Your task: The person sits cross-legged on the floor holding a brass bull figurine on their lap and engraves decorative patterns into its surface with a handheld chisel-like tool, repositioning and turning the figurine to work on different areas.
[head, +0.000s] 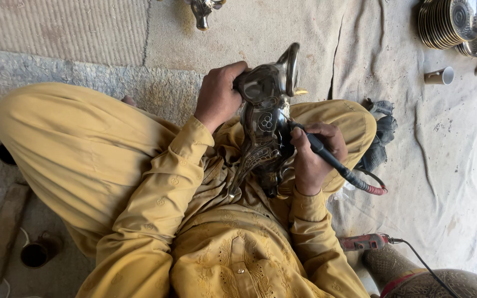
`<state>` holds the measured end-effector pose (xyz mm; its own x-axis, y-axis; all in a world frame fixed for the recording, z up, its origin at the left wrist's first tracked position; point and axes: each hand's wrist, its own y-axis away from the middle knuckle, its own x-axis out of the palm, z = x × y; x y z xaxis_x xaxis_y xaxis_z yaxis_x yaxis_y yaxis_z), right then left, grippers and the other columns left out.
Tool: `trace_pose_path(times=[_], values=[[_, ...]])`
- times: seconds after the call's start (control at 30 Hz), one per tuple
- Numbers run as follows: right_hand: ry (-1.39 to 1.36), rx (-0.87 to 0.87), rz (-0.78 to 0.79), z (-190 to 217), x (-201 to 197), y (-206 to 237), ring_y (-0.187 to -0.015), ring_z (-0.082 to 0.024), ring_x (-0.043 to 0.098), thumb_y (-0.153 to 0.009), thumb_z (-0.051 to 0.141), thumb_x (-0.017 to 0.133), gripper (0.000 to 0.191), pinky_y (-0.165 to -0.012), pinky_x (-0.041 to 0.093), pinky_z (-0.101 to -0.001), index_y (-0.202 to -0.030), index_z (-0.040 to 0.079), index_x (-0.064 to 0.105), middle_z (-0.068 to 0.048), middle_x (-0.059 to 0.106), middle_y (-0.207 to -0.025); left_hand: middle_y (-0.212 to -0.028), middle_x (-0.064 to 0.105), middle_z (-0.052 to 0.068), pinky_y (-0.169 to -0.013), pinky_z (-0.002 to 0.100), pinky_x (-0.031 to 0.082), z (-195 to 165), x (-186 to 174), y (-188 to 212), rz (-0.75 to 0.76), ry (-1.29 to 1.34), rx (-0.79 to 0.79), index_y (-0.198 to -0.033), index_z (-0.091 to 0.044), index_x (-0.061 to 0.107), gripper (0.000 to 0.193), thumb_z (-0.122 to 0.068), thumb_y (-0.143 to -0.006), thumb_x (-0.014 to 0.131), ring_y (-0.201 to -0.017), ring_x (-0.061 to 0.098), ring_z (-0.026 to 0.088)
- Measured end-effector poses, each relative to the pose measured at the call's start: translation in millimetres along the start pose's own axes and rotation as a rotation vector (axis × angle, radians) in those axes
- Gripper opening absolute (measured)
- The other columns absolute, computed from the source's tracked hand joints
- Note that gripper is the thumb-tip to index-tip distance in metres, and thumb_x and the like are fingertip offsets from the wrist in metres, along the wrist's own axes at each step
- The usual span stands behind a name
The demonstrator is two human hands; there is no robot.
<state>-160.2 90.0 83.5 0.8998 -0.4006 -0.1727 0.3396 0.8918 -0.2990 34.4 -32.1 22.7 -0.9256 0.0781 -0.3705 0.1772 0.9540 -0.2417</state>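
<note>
A person in yellow clothing is sitting cross-legged on a pale cloth, with 1 dark engraved metal vessel lying across the lap between the 2 hands. The left hand is clamping around the vessel's upper body, fingers wrapped over its rounded shoulder just beside the curved handle. The right hand is closing in a pen-like grip on 1 black engraving handpiece, whose tip is touching the vessel's patterned side just below the left hand. A red-and-black flexible shaft is trailing from the handpiece toward the right knee.

Surrounding items, counted:
- 1 stack of decorated metal plates, leaning at the upper right corner.
- 1 small paper cup, lying on its side near the plates.
- 1 red power tool with a black cord, resting by the right hip.
- 1 second engraved vessel, partly visible at the lower right.
- 1 dark rag, bunched beside the right knee.
- 1 small metal piece at the top edge.
</note>
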Motion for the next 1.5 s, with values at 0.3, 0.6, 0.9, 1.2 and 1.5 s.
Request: trace_pose_path(times=[0.3, 0.6, 0.9, 1.2, 1.5], values=[[-0.145, 0.045, -0.014, -6.5, 10.2, -10.1, -0.07, -0.01, 0.066, -0.096, -0.002, 0.076, 0.017, -0.065, 0.053, -0.0216, -0.098, 0.001, 0.059, -0.007, 0.068, -0.082, -0.087, 0.076, 0.01, -0.066, 0.039, 0.055, 4.0, 0.8, -0.1, 0.019, -0.013, -0.042, -0.095, -0.006, 0.069, 0.01, -0.004, -0.088, 0.075, -0.076, 0.076, 0.025], [-0.231, 0.084, -0.009, -10.7, 13.1, -11.8, -0.069, -0.01, 0.064, -0.097, -0.004, 0.074, 0.017, -0.064, 0.052, -0.0209, -0.1, 0.001, 0.058, -0.007, 0.067, -0.082, -0.087, 0.075, 0.013, -0.066, 0.042, 0.054, 1.0, -2.5, -0.1, 0.016, -0.022, -0.053, -0.095, -0.005, 0.069, 0.01, -0.006, -0.088, 0.076, -0.078, 0.075, 0.031], [-0.219, 0.114, 0.011, -14.4, 13.2, -13.1, -0.071, -0.009, 0.065, -0.098, -0.004, 0.075, 0.015, -0.065, 0.052, -0.0201, -0.102, 0.001, 0.061, -0.009, 0.071, -0.086, -0.086, 0.076, 0.011, -0.065, 0.04, 0.055, 4.2, -0.6, -0.2, 0.018, -0.02, -0.051, -0.094, -0.005, 0.069, 0.008, -0.004, -0.089, 0.074, -0.077, 0.076, 0.026], [-0.113, 0.075, 0.03, -16.4, 9.7, -12.5, -0.067, -0.007, 0.063, -0.093, -0.002, 0.08, 0.017, -0.062, 0.05, -0.0188, -0.096, 0.001, 0.064, -0.004, 0.068, -0.081, -0.086, 0.076, 0.011, -0.065, 0.04, 0.055, 4.0, -0.3, -0.8, 0.019, -0.029, -0.057, -0.095, -0.005, 0.069, 0.008, -0.006, -0.089, 0.075, -0.076, 0.075, 0.027], [-0.294, 0.142, -0.018, -15.6, 12.0, -14.1, -0.069, -0.008, 0.065, -0.093, -0.003, 0.075, 0.017, -0.061, 0.052, -0.0201, -0.095, 0.002, 0.06, -0.005, 0.068, -0.081, -0.086, 0.076, 0.011, -0.065, 0.04, 0.055, 4.1, -0.7, -0.5, 0.018, -0.025, -0.045, -0.094, -0.005, 0.069, 0.008, -0.005, -0.089, 0.075, -0.076, 0.076, 0.027]])
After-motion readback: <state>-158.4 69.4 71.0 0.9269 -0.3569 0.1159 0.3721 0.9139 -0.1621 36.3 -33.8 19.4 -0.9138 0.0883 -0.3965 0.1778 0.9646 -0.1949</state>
